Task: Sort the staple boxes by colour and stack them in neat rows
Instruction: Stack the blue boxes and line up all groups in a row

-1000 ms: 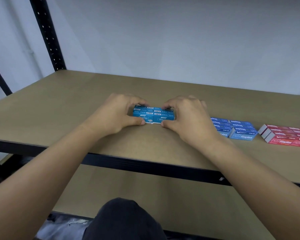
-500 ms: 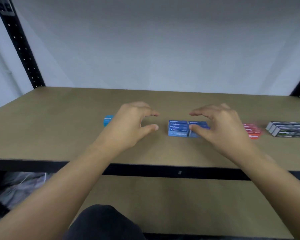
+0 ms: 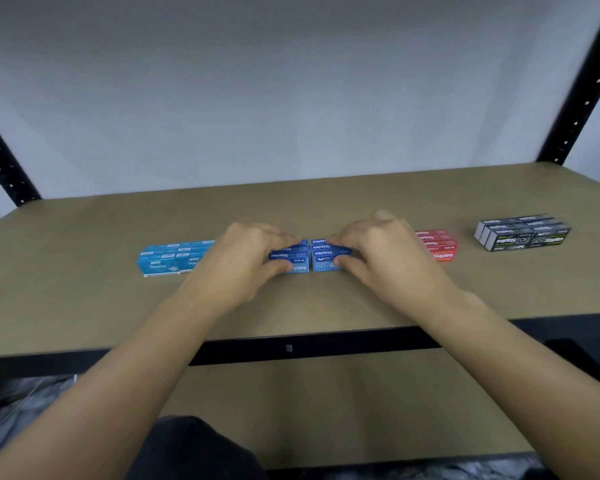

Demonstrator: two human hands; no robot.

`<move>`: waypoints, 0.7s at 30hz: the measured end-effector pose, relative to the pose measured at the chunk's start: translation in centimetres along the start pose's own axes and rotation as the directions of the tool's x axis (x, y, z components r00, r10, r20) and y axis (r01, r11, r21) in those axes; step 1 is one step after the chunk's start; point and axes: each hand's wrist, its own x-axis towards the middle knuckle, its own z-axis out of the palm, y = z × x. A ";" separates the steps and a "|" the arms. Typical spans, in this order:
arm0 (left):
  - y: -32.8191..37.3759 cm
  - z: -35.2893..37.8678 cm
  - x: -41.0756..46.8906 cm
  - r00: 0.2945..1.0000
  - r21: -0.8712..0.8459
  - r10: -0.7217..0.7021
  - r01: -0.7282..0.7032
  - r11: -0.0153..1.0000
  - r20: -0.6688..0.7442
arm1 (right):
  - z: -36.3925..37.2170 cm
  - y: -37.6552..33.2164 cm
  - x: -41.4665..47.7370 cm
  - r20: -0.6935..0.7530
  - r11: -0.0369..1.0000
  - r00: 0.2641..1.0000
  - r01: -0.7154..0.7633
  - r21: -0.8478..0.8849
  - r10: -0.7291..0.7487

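Both hands are on the dark blue staple boxes [image 3: 326, 253], which sit near the middle of the desk [image 3: 326, 306] in two short stacks with a thin gap between them. The left hand [image 3: 246, 258] grips the left stack, fingers curled over its far side and thumb against its front. The right hand [image 3: 385, 251] grips the right stack the same way.

To the left of the dark blue boxes lies the light blue group [image 3: 174, 259], partly hidden behind the left wrist. Just to their right, behind the right hand, sit the red boxes [image 3: 439, 244]. The black boxes [image 3: 523, 232] stand farther off on that same side.

The step looks like squaring up the dark blue boxes and closing that gap. The likely trouble:

- Uneven squeezing could skew the upper boxes, so the layers slide out of line or one tips off.
- Pushing the halves together hard could buckle the row upward at the seam.
- The left wrist passes close to the light blue group and the right hand close to the red one. A wide sweep on either side could knock a finished pile crooked.
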 end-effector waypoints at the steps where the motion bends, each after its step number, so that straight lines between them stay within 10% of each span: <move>1: -0.1 0.1 0.0 1.000 0.007 0.010 -0.010 1.000 -0.009 | 0.1 -0.1 0.0 -0.002 1.000 1.000 0.004 -0.014 -0.004; 21: -0.8 0.4 0.6 0.996 -0.077 -0.065 0.060 0.995 -0.063 | 1.8 -0.9 1.6 -0.039 1.000 0.999 0.005 0.012 -0.005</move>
